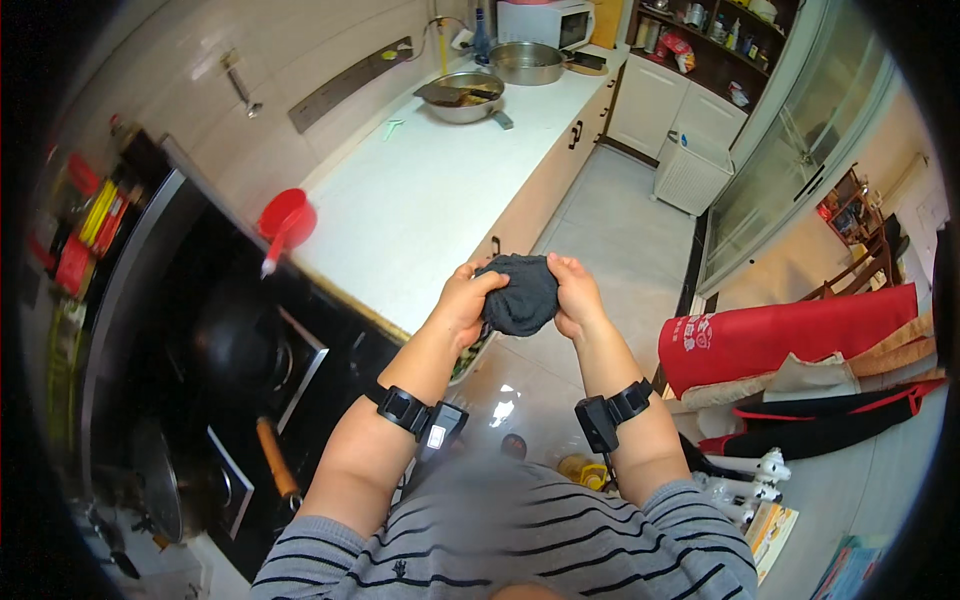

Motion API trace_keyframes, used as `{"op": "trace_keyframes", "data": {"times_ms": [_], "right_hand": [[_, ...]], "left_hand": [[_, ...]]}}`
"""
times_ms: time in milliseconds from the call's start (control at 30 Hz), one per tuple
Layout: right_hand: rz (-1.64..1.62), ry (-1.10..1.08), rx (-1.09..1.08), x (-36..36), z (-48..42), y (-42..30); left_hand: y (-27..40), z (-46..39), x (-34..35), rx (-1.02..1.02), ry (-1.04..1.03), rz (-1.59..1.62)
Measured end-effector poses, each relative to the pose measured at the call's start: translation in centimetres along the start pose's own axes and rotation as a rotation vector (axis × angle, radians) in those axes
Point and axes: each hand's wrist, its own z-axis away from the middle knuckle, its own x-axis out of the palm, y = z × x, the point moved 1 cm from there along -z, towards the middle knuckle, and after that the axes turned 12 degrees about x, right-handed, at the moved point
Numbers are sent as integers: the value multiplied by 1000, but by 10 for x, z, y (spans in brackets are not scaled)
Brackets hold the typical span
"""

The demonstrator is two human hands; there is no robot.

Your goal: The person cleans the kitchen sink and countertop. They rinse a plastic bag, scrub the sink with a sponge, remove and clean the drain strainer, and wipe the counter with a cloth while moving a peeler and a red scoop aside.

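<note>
Between my two hands is a dark grey cloth (523,296), bunched into a rounded bundle. My left hand (465,298) grips its left side, thumb lying on top. On the opposite side my right hand (576,294) pinches the edge with thumb and fingers. The bundle is held in the air, past the near corner of the white countertop (420,202) and above the tiled floor (600,214). The fingers beneath the cloth are partly hidden.
Left of me a black gas stove (225,420) carries a wok (244,334) and a lidded pot (159,480). A red ladle (289,219) lies at the counter's near end. Farther back stand a metal pan (465,109) and a steel basin (527,66). Aprons (780,337) hang at right.
</note>
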Motion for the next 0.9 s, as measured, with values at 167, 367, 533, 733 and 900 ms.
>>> {"op": "trace_keyframes", "data": {"times_ms": [167, 367, 533, 733, 900], "right_hand": [[-88, -60, 27, -21, -45, -47], [267, 182, -178, -9, -89, -95], [200, 48, 105, 9, -139, -120], [169, -141, 153, -15, -258, -139], [216, -164, 161, -36, -336, -184]], "left_hand": [[-18, -73, 15, 18, -37, 71], [-29, -173, 52, -189, -19, 154], [-15, -221, 81, -159, -196, 50], [-42, -307, 91, -118, -64, 113], [-54, -376, 118, -53, 105, 109]]}}
